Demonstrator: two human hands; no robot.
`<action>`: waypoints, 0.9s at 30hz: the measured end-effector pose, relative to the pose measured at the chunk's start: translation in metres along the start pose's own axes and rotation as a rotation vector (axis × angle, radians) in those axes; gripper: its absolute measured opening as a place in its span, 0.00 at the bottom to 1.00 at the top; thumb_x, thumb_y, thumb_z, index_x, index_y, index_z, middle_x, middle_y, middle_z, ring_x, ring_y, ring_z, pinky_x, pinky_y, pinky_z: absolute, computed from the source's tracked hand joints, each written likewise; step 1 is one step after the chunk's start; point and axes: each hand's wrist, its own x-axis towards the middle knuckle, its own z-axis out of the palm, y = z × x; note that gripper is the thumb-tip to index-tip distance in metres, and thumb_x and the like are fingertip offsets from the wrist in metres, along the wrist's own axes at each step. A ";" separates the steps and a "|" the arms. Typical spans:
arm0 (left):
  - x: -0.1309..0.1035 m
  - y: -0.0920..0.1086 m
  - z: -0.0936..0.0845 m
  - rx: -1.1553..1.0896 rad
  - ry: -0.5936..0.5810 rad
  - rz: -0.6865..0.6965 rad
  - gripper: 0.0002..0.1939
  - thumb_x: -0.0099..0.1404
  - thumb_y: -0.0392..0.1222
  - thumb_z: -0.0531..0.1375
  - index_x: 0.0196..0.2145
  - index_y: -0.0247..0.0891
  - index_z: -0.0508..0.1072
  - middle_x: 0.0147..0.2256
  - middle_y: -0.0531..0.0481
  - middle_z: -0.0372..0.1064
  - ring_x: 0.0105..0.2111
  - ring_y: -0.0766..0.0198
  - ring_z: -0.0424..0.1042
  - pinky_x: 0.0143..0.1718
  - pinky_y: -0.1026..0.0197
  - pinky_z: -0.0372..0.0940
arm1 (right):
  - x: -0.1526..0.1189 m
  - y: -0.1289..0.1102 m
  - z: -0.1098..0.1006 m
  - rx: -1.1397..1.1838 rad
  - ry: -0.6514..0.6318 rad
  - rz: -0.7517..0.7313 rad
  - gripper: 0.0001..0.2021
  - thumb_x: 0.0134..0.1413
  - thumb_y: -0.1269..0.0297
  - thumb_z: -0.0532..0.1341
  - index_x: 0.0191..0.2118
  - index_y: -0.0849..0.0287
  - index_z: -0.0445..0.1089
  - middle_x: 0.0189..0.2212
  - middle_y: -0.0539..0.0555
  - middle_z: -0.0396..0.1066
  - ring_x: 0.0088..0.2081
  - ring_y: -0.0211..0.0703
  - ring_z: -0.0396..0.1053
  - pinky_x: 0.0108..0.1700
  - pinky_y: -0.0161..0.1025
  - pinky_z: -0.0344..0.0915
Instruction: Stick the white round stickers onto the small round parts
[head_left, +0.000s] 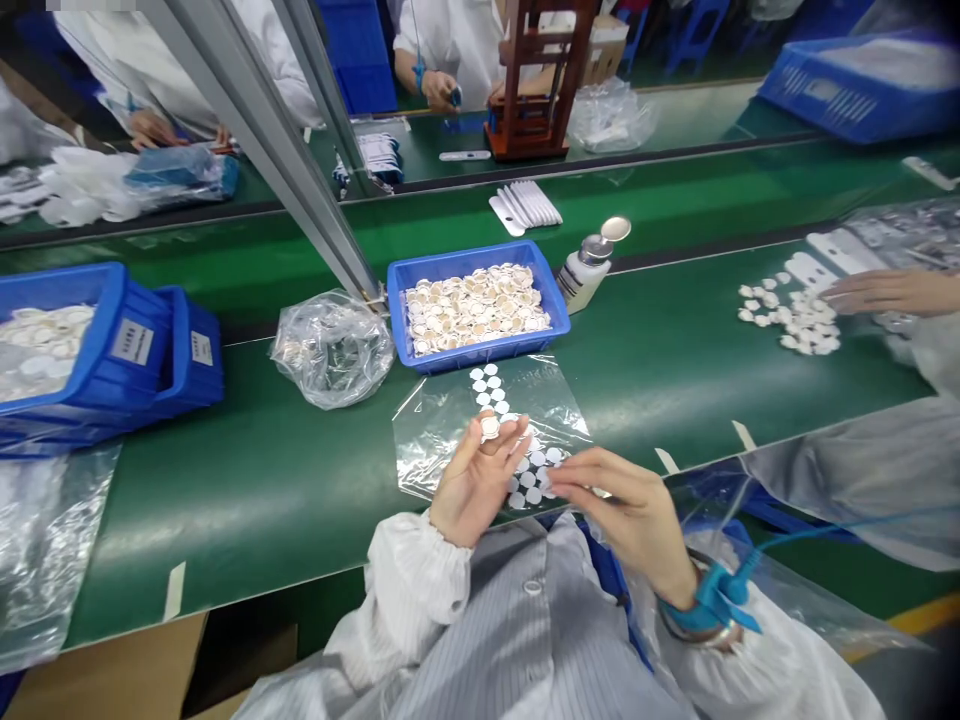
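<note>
My left hand (477, 480), palm up, holds a small white round piece (490, 428) between thumb and fingers. To its right, my right hand (630, 505) has its thumb and fingertips pinched together over the white round stickers (536, 460); what the fingertips hold is too small to make out. The stickers lie in rows on a clear plastic sheet (427, 425). Beyond the sheet stands a blue tray (491, 352) full of similar round pieces (476, 308). A blue wrist strap (712, 598) is around my right wrist.
A pump bottle (583, 275) stands right of the tray, a clear bag (331, 348) left of it. Blue bins (135, 345) are at the left. A metal post (277, 150) rises behind. Another person's hand (896, 292) touches white pieces (810, 325) at right.
</note>
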 end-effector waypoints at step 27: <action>-0.031 0.031 0.067 0.092 -0.393 0.473 0.11 0.59 0.55 0.66 0.38 0.52 0.76 0.33 0.62 0.80 0.55 0.56 0.71 0.65 0.43 0.51 | 0.054 -0.064 0.031 0.059 0.069 -0.126 0.11 0.54 0.67 0.67 0.44 0.53 0.70 0.39 0.50 0.69 0.42 0.41 0.69 0.42 0.43 0.67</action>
